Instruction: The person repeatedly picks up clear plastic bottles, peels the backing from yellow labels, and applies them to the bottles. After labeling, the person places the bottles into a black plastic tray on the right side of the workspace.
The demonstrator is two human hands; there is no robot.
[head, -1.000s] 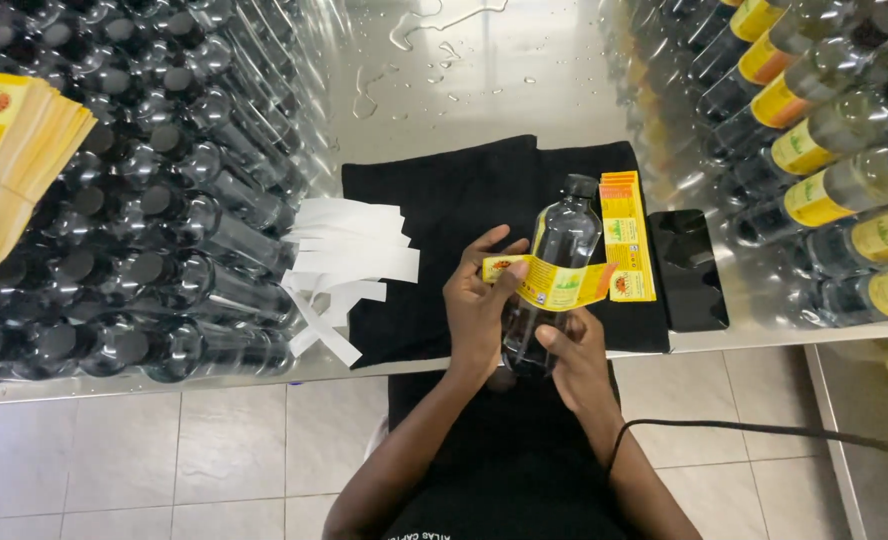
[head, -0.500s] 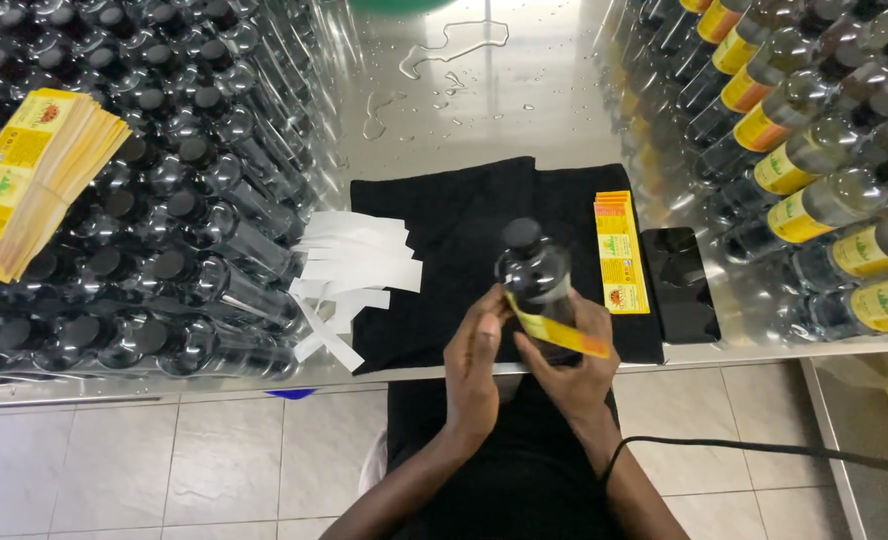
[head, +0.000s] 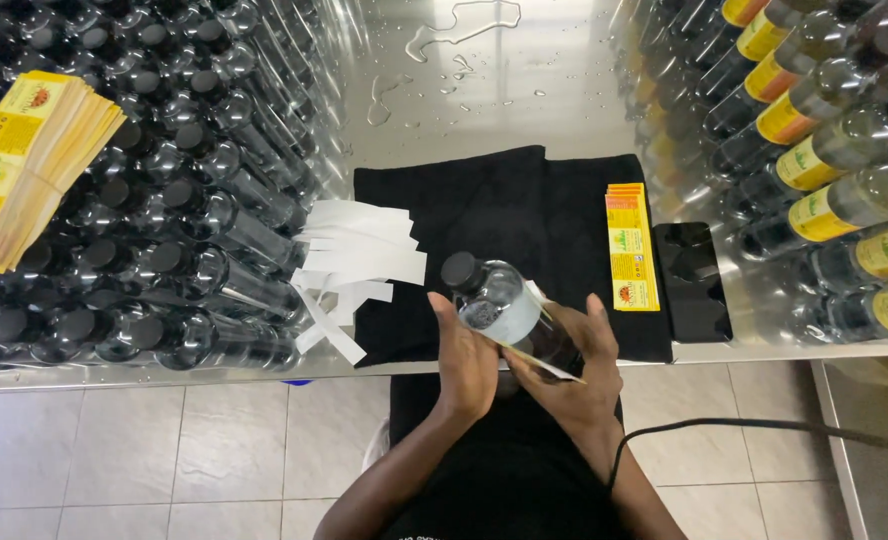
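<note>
Steel desk (head: 524, 110), black cloth (head: 504, 215) at twelve o'clock: both hands, left hand (head: 467, 362) and right hand (head: 576, 372), gripping bottle (head: 509, 312), pressing label (head: 542, 362) around; smoothing wanted next.

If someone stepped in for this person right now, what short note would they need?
Left hand and right hand both hold one clear bottle with a black cap, a label partly wrapped round it.
Yellow labels lie on the black cloth; peeled white backing strips beside it.
Done: labelled bottles stacked right.
Left: unlabelled bottles stacked left.
</note>
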